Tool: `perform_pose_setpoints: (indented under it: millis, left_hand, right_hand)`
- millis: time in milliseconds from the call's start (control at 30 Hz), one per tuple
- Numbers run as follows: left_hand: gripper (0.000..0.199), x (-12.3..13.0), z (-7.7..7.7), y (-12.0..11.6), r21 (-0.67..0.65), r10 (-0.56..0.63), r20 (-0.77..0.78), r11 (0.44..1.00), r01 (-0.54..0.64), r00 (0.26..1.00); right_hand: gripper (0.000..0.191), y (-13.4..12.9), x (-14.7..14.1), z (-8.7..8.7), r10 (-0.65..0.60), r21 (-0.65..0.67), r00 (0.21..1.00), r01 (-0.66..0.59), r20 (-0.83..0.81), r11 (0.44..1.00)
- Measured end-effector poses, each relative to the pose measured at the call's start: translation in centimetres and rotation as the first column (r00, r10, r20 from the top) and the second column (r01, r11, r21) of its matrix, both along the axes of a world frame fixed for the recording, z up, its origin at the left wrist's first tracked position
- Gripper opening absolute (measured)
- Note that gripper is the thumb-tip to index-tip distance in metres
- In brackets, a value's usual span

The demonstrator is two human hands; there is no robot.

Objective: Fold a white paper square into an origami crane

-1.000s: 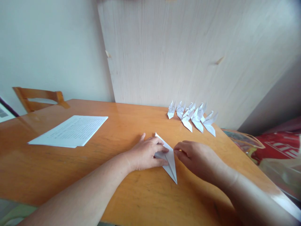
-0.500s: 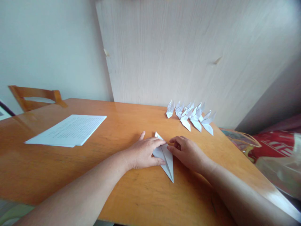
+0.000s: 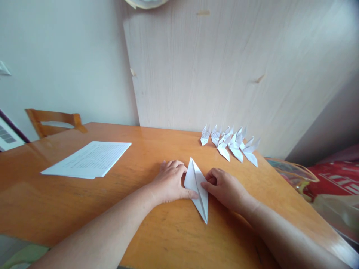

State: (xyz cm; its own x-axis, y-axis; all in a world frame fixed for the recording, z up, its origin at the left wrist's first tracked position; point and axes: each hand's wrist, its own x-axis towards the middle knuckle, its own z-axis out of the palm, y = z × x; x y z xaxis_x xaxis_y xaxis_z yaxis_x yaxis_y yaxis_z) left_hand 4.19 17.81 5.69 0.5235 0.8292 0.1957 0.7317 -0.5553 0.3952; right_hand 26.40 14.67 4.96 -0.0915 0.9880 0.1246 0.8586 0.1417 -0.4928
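Observation:
A folded white paper (image 3: 198, 185), a narrow diamond with a crease or slit down its middle, lies on the wooden table in front of me. My left hand (image 3: 172, 181) is at its left side, thumb resting on the lower left part and fingers apart, the fingertips by the left corner. At the right edge my right hand (image 3: 226, 186) has its fingers curled, with thumb and index finger closed on the paper's edge.
Several folded paper figures (image 3: 236, 147) stand at the table's back right. A stack of printed sheets (image 3: 89, 158) lies on the table (image 3: 157, 231) at the left. Behind are a wooden chair (image 3: 56, 117) and a pale panel; a red bag (image 3: 336, 177) sits beyond the right edge.
The fingers of my left hand have drawn back left off the paper, showing its upper point. The paper now looks wider at the top. The camera view has tilted up slightly.

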Motion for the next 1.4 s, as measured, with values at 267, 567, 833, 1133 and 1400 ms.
perform_pose_setpoints:
  millis: [267,567,833,1133,1400]
  left_hand:
    - [0.018,0.7,-0.3,0.0,-0.263,0.060,0.352,0.964,0.037,0.934]
    - [0.026,0.8,0.7,-0.7,-0.485,0.235,0.822,0.766,0.422,0.518]
    - [0.033,0.8,0.7,-0.7,-0.455,0.241,0.877,0.696,0.555,0.415]
    - [0.036,1.4,0.8,-1.5,-0.506,0.272,0.842,0.696,0.510,0.466]
    - [0.040,2.3,0.9,-2.3,-0.548,0.261,0.825,0.586,0.596,0.501]
  right_hand:
    - [0.018,0.2,0.0,-0.1,0.009,0.010,0.980,-0.007,-0.197,1.000]
    - [0.031,-1.3,-0.7,1.8,-0.030,-0.240,0.538,-0.326,-0.842,0.914]
    - [0.027,-1.5,-0.8,2.1,0.023,-0.174,0.430,-0.414,-0.902,0.893]
    - [0.027,-1.6,-1.5,1.8,-0.022,-0.154,0.316,-0.400,-0.949,0.904]
    - [0.025,-1.1,-1.5,1.5,-0.077,-0.130,0.277,-0.178,-0.958,0.975]
